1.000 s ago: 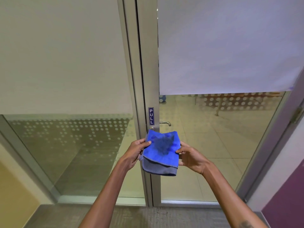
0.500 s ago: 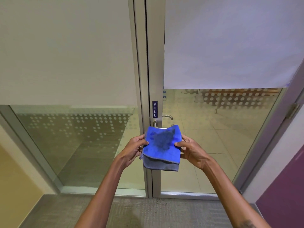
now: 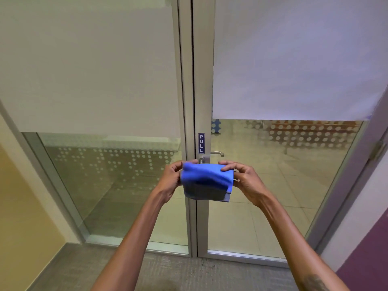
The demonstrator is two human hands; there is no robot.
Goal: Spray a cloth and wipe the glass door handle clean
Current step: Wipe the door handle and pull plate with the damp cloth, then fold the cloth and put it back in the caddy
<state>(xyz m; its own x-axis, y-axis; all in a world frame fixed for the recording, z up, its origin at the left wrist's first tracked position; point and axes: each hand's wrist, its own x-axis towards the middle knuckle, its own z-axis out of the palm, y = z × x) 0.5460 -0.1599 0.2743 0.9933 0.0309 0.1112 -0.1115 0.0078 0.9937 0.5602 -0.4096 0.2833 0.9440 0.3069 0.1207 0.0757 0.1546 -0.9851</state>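
Observation:
A folded blue cloth (image 3: pixel 206 181) with a grey underside is stretched between both hands just in front of the door's metal lever handle (image 3: pixel 202 159). My left hand (image 3: pixel 171 180) pinches the cloth's left edge and my right hand (image 3: pixel 243 179) grips its right edge with fingers over the top. The cloth hides most of the near handle; only its base shows above the cloth. A second lever (image 3: pixel 217 153) on the far side shows through the glass. A blue PULL sign (image 3: pixel 201 143) sits on the door frame above the handle.
The glass door (image 3: pixel 273 175) has a silver frame and a white sheet covering its upper part. A fixed glass panel (image 3: pixel 115 175) with dotted film stands to the left. Grey carpet (image 3: pixel 168 274) lies underfoot, a purple wall (image 3: pixel 369 259) at right, a yellow wall (image 3: pixel 19 217) at left.
Both hands have lifted the cloth up toward the handle and tipped it over, so its damp top face no longer shows. The view has moved closer to the door.

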